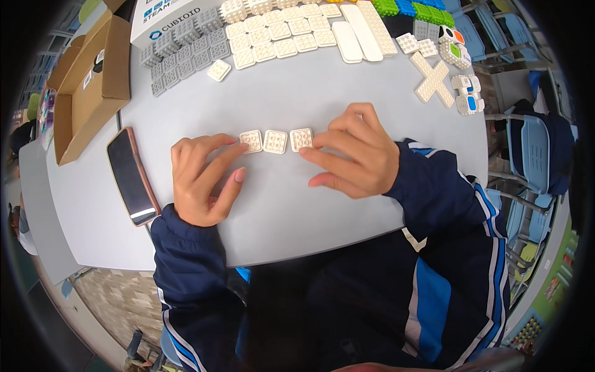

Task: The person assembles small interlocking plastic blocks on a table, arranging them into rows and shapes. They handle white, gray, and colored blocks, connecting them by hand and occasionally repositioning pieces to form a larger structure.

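Observation:
Three small cream-white studded square plates lie in a short row on the table in front of me: a left plate (251, 141), a middle plate (275, 142) and a right plate (301, 139). A wider gap separates the right one from the middle one. My left hand (204, 177) rests with fingers apart, its fingertips at the left plate's edge. Fingers spread, my right hand (356, 154) touches the right plate with a fingertip. Neither hand lifts a plate. One more loose white plate (219, 70) lies farther away, near the rows of blocks.
Along the far side are grey plates (186, 62), rows of white plates (285, 48), long white strips (359, 31) and a cream X-shaped piece (433, 79). A phone (132, 177) lies left of my left hand, near an open cardboard box (93, 93). Chairs (527, 155) stand at right.

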`<move>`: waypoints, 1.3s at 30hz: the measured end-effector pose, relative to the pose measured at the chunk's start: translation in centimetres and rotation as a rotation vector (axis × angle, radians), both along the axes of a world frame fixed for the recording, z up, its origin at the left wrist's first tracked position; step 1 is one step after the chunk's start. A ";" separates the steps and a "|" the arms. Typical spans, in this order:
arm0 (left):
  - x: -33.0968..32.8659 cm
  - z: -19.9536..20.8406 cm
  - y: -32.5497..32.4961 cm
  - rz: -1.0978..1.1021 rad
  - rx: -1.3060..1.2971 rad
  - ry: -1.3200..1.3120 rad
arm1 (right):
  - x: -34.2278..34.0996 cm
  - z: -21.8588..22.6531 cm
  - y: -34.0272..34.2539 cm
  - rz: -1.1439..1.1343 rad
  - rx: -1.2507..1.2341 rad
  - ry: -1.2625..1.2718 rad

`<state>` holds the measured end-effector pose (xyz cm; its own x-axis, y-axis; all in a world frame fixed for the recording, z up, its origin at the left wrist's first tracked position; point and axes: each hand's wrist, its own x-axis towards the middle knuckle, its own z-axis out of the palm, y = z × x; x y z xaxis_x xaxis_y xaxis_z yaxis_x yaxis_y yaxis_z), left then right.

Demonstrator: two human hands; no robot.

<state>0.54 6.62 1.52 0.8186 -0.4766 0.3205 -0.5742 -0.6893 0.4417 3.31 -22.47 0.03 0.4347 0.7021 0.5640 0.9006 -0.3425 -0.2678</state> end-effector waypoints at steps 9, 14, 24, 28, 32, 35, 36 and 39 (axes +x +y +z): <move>0.5 0.2 -0.7 -0.062 0.051 -0.012 | 0.1 -0.3 0.8 -0.020 -0.050 0.043; 0.5 0.0 -0.5 -0.030 0.042 -0.048 | 0.3 -0.4 0.9 -0.065 -0.008 0.034; 0.3 0.1 -0.8 -0.077 0.043 -0.052 | 0.1 -0.6 0.6 -0.010 -0.015 0.040; 0.5 0.1 -1.0 -0.041 0.091 -0.040 | 0.2 -0.5 0.7 -0.061 -0.036 0.025; 1.4 -0.2 -1.6 0.021 0.183 -0.033 | 1.4 -0.9 1.0 -0.179 -0.073 -0.041; 2.6 -0.4 -2.2 0.052 0.224 -0.084 | 2.8 -1.1 1.0 -0.234 -0.111 -0.074; 3.0 -0.5 -2.4 0.068 0.239 -0.081 | 3.3 -1.1 1.0 -0.247 -0.123 -0.082; 4.1 -0.9 -3.2 0.104 0.214 -0.105 | 4.7 -1.5 1.0 -0.273 -0.114 -0.113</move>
<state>4.62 3.45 0.61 0.8345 -0.4573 0.3074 -0.5302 -0.8184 0.2215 8.02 -21.49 -1.48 0.5547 0.6296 0.5440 0.7933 -0.5973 -0.1177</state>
